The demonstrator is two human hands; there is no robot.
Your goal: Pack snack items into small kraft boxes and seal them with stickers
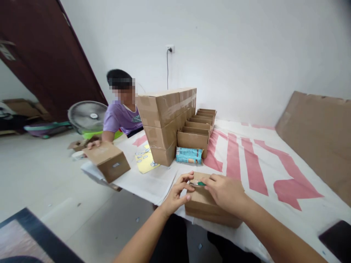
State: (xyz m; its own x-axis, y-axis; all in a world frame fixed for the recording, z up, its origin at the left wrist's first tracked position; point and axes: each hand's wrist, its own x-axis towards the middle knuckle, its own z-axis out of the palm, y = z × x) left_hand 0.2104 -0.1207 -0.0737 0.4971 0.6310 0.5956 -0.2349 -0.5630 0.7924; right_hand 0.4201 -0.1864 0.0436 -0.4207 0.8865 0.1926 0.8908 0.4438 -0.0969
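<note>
Pinching green-handled tool (201,183) in right hand (224,190), resting half-open left hand (177,194) on cardboard box (207,212) without clear grip. Best to brace box, keep tool clear of left hand.

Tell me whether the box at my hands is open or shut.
Shut: the box has its top lying flat, with your left hand at its edge and your right hand over it.
</note>
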